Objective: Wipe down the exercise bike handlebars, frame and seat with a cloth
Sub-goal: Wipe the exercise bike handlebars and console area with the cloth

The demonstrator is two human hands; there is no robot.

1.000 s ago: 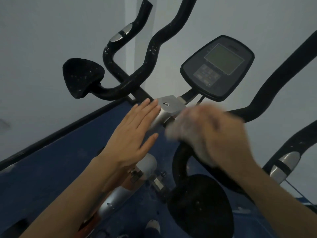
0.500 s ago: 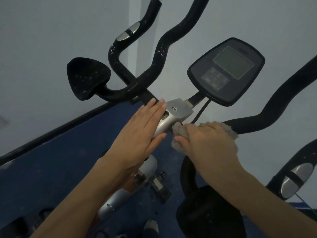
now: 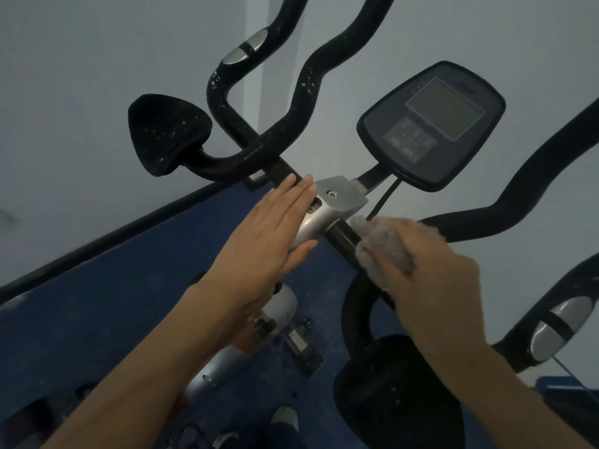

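Note:
The exercise bike's black handlebars curve up on both sides of a silver centre clamp. My left hand lies flat with straight fingers on the left side of that clamp. My right hand grips a grey fluffy cloth wrapped against the black bar just right of the clamp. The dark console stands above the clamp on a short stem. Two black elbow pads sit at the left and at the lower right. The seat is out of view.
A pale wall stands close behind the bike, with a black skirting strip above the blue floor. Below the hands are the silver frame tube and a shoe tip. Silver pulse sensors sit on the grips.
My right hand with the cloth has slid from beside the clamp down and to the right along the bar. My left hand has stayed on the clamp.

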